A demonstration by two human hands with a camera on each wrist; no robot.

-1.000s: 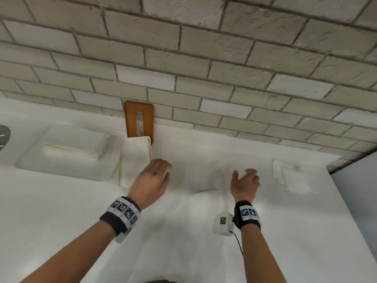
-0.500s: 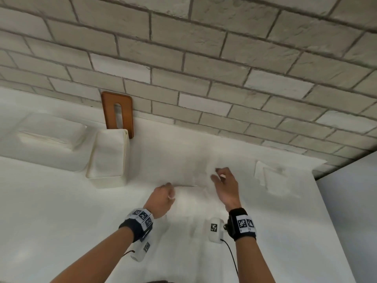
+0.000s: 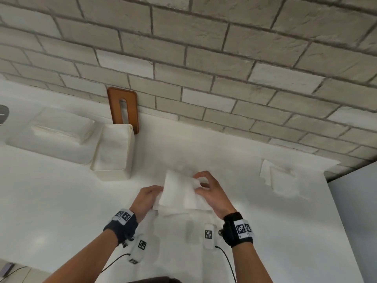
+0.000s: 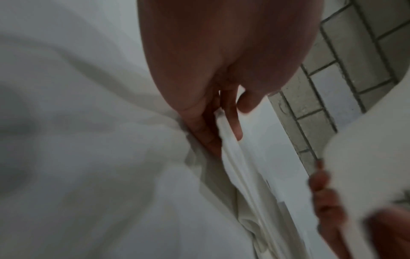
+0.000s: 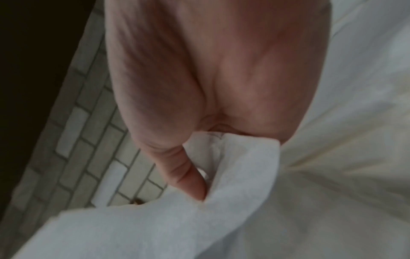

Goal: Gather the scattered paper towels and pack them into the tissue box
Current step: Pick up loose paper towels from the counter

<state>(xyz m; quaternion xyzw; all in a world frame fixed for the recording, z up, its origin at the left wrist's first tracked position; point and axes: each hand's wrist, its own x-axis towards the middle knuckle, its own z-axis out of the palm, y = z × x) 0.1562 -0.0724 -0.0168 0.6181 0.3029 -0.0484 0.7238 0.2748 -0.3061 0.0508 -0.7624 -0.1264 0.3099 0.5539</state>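
A white paper towel (image 3: 179, 190) is lifted off the white counter between my hands. My left hand (image 3: 150, 198) pinches its left edge, the fingers (image 4: 230, 115) closed on the folded paper (image 4: 235, 157). My right hand (image 3: 210, 190) pinches its right side, the thumb (image 5: 190, 175) pressed into the sheet (image 5: 221, 201). The open white tissue box (image 3: 113, 152) stands at the back left with towels inside. Its wooden lid (image 3: 124, 109) leans on the brick wall behind it. More loose towels (image 3: 281, 178) lie at the right.
A wide white tray (image 3: 51, 137) holding a towel stack sits left of the box. The counter (image 3: 61, 221) ends at the right near a grey wall (image 3: 357, 221). A dark round object (image 3: 3, 114) shows at the far left edge.
Both hands have closed on a towel lying on the counter and raised it between them. The camera view swung to the right and back.
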